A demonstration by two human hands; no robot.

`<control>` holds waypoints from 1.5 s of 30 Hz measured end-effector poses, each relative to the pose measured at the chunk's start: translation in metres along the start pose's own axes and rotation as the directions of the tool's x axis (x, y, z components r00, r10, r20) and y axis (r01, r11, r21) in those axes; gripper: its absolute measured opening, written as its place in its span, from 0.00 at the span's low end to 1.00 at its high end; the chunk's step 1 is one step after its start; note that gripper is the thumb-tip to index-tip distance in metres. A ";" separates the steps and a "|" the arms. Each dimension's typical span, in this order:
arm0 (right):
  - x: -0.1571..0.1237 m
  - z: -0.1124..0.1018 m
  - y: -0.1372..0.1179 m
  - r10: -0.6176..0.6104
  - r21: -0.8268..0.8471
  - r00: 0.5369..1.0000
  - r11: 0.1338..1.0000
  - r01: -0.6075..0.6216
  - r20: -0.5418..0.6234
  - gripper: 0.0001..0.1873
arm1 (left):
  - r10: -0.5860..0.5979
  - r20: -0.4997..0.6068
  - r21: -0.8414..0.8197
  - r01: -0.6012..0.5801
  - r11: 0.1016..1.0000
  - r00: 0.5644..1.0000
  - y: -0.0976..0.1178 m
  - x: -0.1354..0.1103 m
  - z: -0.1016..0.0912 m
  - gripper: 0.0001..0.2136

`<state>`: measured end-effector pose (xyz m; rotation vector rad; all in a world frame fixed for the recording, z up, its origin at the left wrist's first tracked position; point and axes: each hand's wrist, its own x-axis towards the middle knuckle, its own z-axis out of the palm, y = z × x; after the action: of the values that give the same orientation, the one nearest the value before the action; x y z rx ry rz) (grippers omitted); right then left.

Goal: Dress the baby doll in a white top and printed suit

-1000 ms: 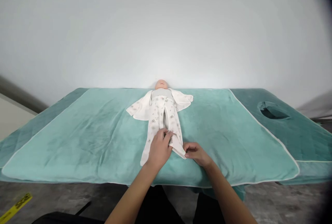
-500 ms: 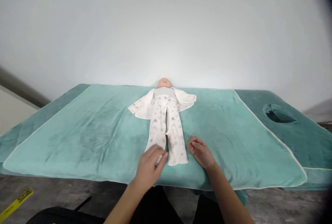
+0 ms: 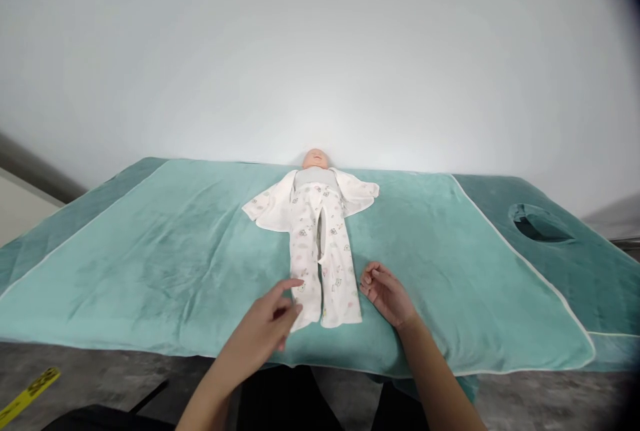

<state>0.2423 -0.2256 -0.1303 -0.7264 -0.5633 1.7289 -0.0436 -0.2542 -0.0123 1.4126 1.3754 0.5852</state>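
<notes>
A baby doll (image 3: 316, 158) lies on its back on a light green blanket (image 3: 200, 264), its head toward the wall. It has on white printed trousers (image 3: 337, 284) over a grey top (image 3: 316, 176), with a white printed jacket (image 3: 273, 201) spread open under it. Beside the lower end of the left-hand trouser leg is my left hand (image 3: 267, 321), index finger and thumb apart, holding nothing; whether it touches the cloth I cannot tell. My right hand (image 3: 387, 294) rests on the blanket just right of the other trouser leg, fingers curled in with nothing visible in them.
The blanket covers a darker green padded bed (image 3: 540, 284) with a face hole (image 3: 543, 223) at the right. A pale wall (image 3: 320, 51) stands behind it. Yellow tape (image 3: 30, 394) marks the floor at lower left, near a black object (image 3: 100, 418).
My left hand has moved left and slightly down from the trouser leg's end, and its fingers have spread. That leg now lies straighter, its hem uncovered. My right hand has stayed in place.
</notes>
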 end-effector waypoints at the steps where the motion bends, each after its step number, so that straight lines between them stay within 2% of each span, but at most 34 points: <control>1: -0.001 0.001 0.000 0.000 -0.011 1.000 1.000 0.000 -0.003 0.07 | 0.021 -0.056 0.007 -0.021 1.000 0.998 -0.002 0.009 -0.008 0.22; 3: 0.001 0.007 -0.003 -0.002 -0.070 1.000 0.998 0.002 -0.002 0.08 | 0.086 -0.196 0.025 -0.083 0.996 0.977 -0.008 0.038 -0.023 0.19; 5: 0.012 0.017 -0.011 -0.030 -0.200 1.000 0.979 0.029 -0.006 0.10 | 0.159 -0.342 0.020 -0.162 0.987 0.926 -0.013 0.081 -0.036 0.16; 8: 0.052 0.041 -0.032 -0.177 -0.446 0.984 0.883 0.144 -0.031 0.15 | 0.277 -0.482 0.080 -0.273 0.959 0.831 -0.006 0.158 -0.049 0.16; 10: 0.097 0.060 -0.048 -0.318 -0.581 0.946 0.782 0.227 -0.058 0.16 | 0.354 -0.491 0.155 -0.320 0.935 0.796 0.006 0.206 -0.055 0.16; 11: 0.123 0.069 -0.054 -0.394 -0.636 0.916 0.726 0.261 -0.074 0.16 | 0.397 -0.457 0.186 -0.351 0.918 0.796 0.012 0.226 -0.057 0.16; 13: 0.175 0.083 -0.063 -0.517 -0.728 0.853 0.614 0.307 -0.077 0.14 | 0.444 -0.387 0.201 -0.395 0.896 0.808 0.020 0.257 -0.060 0.15; 15: 0.219 0.088 -0.064 -0.532 -0.775 0.846 0.548 0.316 -0.031 0.13 | 0.443 -0.338 0.164 -0.411 0.897 0.830 0.021 0.275 -0.062 0.15; 17: 0.249 0.081 -0.061 -0.498 -0.777 0.867 0.540 0.323 0.015 0.13 | 0.432 -0.304 0.111 -0.419 0.901 0.849 0.017 0.283 -0.065 0.15; 19: 0.264 0.068 -0.061 -0.445 -0.775 0.893 0.538 0.330 0.071 0.15 | 0.440 -0.250 0.091 -0.432 0.897 0.862 0.010 0.289 -0.070 0.14; 22: 0.267 0.048 -0.072 -0.326 -0.816 0.929 0.480 0.323 0.176 0.17 | 0.474 -0.151 0.128 -0.458 0.880 0.868 0.004 0.300 -0.079 0.10; 25: 0.261 0.042 -0.087 -0.215 -0.844 0.942 0.426 0.327 0.256 0.15 | 0.515 -0.112 0.154 -0.497 0.854 0.850 0.004 0.310 -0.081 0.08; 27: 0.259 0.046 -0.092 -0.214 -0.848 0.938 0.408 0.339 0.272 0.13 | 0.529 -0.138 0.169 -0.506 0.846 0.837 0.006 0.313 -0.079 0.07; 29: 0.258 0.053 -0.090 -0.280 -0.869 0.929 0.366 0.334 0.240 0.12 | 0.523 -0.183 0.187 -0.493 0.850 0.832 0.007 0.313 -0.075 0.07; 33: 0.266 0.065 -0.079 -0.432 -0.938 0.886 0.205 0.281 0.171 0.11 | 0.477 -0.309 0.204 -0.432 0.878 0.823 0.006 0.316 -0.071 0.06; 35: 0.276 0.067 -0.077 -0.456 -0.954 0.872 0.140 0.265 0.176 0.11 | 0.449 -0.402 0.244 -0.379 0.892 0.798 0.002 0.321 -0.069 0.06; 37: 0.287 0.064 -0.075 -0.453 -0.959 0.872 0.112 0.259 0.182 0.11 | 0.427 -0.488 0.287 -0.322 0.902 0.761 -0.003 0.326 -0.067 0.05; 40: 0.297 0.055 -0.070 -0.476 -0.954 0.869 0.177 0.243 0.133 0.11 | 0.419 -0.524 0.302 -0.298 0.905 0.741 -0.005 0.329 -0.063 0.05; 43: 0.295 0.048 -0.062 -0.540 -0.918 0.839 0.297 0.264 0.066 0.12 | 0.426 -0.464 0.326 -0.298 0.897 0.777 0.003 0.323 -0.064 0.07; 45: 0.289 0.047 -0.060 -0.542 -0.895 0.839 0.346 0.282 0.054 0.14 | 0.402 -0.408 0.352 -0.265 0.898 0.819 0.011 0.315 -0.069 0.08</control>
<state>0.1949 0.0684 -0.1095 -1.3665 -1.3873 0.6998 -0.0289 0.0624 -0.0746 1.8507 1.6467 1.0591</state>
